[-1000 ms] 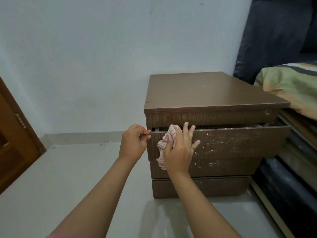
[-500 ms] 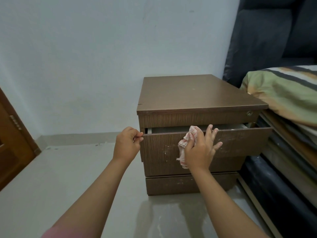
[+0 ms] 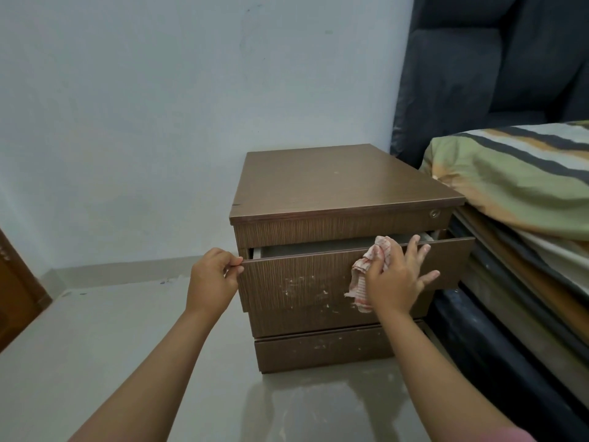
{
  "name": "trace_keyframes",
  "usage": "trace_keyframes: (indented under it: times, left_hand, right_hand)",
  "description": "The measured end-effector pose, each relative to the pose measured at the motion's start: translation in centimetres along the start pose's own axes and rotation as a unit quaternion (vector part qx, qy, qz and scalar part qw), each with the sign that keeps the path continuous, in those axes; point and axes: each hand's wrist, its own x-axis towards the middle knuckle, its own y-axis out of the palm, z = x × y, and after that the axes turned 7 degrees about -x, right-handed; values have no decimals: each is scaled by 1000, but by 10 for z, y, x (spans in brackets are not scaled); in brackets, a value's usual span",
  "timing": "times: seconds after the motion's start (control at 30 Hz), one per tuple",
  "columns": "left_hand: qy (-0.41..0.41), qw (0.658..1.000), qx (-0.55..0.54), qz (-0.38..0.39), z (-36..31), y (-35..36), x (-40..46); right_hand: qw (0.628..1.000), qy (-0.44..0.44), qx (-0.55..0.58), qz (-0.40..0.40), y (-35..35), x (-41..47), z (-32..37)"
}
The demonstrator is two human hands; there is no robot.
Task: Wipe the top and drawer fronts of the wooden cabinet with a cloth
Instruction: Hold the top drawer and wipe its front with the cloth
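Observation:
A brown wooden cabinet (image 3: 334, 183) stands on the floor against the wall, its top bare. Its upper drawer (image 3: 293, 282) is pulled out a little and its front carries white specks. My left hand (image 3: 212, 279) pinches the drawer's left top corner. My right hand (image 3: 395, 275) presses a white cloth with red checks (image 3: 363, 279) flat against the right half of that drawer front, fingers spread. Two lower drawer fronts (image 3: 318, 349) sit shut below.
A bed with a striped green and orange pillow (image 3: 516, 177) and dark mattress layers (image 3: 510, 330) abuts the cabinet's right side. A dark headboard (image 3: 478, 71) rises behind. A wooden door (image 3: 16, 291) is at far left. Pale floor (image 3: 95, 330) spreads in front.
My right hand has slid the cloth rightward along the upper drawer front, from its left part to its right half. My left hand has kept its pinch on the corner.

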Motion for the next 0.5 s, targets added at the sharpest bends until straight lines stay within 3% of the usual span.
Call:
trace_keyframes:
  times: [0.5]
  left_hand:
    - [14,1000,18,3,3,2,0]
  right_hand:
    - [999,41,-23,-24,-15,41,-48]
